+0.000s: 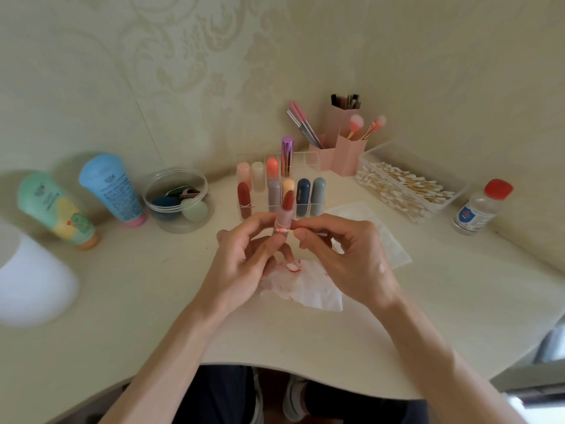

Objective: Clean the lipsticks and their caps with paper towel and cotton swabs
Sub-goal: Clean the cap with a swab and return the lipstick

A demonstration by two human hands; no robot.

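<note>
Left hand (244,255) grips the lipstick (286,206) upright, while right hand (345,255) pinches a cotton swab (282,230) crosswise, tip touching the lipstick's collar.

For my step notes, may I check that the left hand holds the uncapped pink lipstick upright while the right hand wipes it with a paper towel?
No: in the head view the right hand pinches a white cotton swab, not a paper towel, against the uncapped pink lipstick held upright by the left hand. The stained white paper towel lies below them.
</note>
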